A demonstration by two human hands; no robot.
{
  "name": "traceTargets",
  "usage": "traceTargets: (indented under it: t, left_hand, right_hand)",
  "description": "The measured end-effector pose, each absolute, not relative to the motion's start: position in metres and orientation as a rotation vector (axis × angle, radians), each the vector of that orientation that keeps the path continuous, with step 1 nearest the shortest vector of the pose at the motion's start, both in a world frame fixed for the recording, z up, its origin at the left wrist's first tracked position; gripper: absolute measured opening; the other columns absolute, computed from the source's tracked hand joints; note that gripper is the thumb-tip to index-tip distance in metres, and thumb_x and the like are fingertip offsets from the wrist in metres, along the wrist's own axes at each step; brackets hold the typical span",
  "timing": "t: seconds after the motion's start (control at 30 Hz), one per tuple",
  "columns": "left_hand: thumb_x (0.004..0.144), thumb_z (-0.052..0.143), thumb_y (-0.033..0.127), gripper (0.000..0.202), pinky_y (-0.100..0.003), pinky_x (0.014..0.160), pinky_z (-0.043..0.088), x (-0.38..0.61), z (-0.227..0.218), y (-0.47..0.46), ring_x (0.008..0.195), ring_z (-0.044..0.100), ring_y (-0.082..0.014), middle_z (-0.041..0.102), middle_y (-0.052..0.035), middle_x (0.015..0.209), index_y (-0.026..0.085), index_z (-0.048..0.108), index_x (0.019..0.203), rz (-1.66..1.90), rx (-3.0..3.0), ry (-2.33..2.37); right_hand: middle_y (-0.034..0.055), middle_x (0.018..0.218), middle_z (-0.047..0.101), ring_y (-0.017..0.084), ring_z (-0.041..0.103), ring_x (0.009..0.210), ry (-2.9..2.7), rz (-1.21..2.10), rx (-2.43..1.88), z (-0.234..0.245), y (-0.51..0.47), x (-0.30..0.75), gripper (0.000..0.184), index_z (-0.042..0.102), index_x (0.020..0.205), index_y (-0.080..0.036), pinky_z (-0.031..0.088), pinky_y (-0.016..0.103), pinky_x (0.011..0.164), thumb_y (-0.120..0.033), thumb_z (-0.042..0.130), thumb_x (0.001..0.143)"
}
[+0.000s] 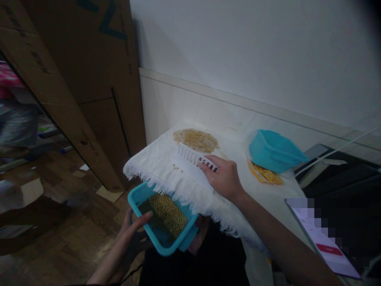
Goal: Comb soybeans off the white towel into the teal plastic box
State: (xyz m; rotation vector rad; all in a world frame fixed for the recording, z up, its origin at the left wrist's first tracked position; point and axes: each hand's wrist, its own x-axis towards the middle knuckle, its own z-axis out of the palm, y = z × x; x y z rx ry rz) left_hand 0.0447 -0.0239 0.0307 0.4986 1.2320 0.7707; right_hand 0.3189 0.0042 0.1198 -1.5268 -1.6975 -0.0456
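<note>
My left hand grips the left side of a blue plastic bin, thumb over its rim, just below the table's front edge. Inside lie yellow soybeans and smaller dark green beans. Over the tabletop, my right hand is closed on a white slotted plastic piece; its full shape is hidden by the fingers. A white flat surface shows just below that piece. Behind it, more soybeans are heaped on a round mat. A few loose beans lie on the fringed white cloth.
At the table's right stands a second blue bin, beside a yellow cloth-like item. A pale sheet with a red patch and dark equipment are farther right. Tall cardboard borders the left; a white wall is behind.
</note>
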Motion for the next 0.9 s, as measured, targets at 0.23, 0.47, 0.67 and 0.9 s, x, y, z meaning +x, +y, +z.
traceTargets:
  t: [0.23,0.47,0.67,0.9]
  left_hand:
    - [0.074,0.091,0.037,0.085,-0.059,0.086,0.065,0.038,0.031,-0.018,0.090,0.081,-0.0327,0.069,-0.0144,0.134,0.036,0.044,0.145,0.842,0.515,1.260]
    - [0.069,0.093,0.034,0.099,-0.058,0.083,0.065,0.032,0.026,-0.010,0.094,0.080,-0.0353,0.070,-0.0150,0.131,0.038,0.039,0.151,0.836,0.485,1.288]
    - [0.073,0.091,0.039,0.095,-0.059,0.086,0.064,0.032,0.033,-0.015,0.094,0.080,-0.0350,0.067,-0.0161,0.137,0.038,0.038,0.152,0.863,0.534,1.258]
    - [0.074,0.090,0.040,0.097,-0.057,0.089,0.063,0.030,0.032,-0.017,0.098,0.079,-0.0357,0.064,-0.0180,0.142,0.037,0.035,0.153,0.847,0.564,1.250]
  right_hand:
    - [0.0059,0.086,0.082,0.018,0.074,0.068,-1.761,-0.015,-1.469,0.121,0.005,0.311,0.019,0.081,0.100,-0.019,0.059,0.029,0.069,-0.024,0.066,0.090]
    - [0.0064,0.090,0.083,0.020,0.077,0.075,-1.813,0.017,-1.439,0.123,0.002,0.302,0.021,0.081,0.103,-0.019,0.061,0.030,0.071,-0.024,0.064,0.092]
    - [0.0058,0.087,0.082,0.018,0.076,0.068,-1.872,-0.059,-1.384,0.121,-0.007,0.293,0.023,0.081,0.100,-0.020,0.059,0.027,0.066,-0.023,0.059,0.095]
    - [0.0061,0.085,0.082,0.017,0.076,0.064,-1.989,-0.174,-1.225,0.118,-0.034,0.270,0.026,0.080,0.098,-0.017,0.059,0.025,0.060,-0.020,0.054,0.100]
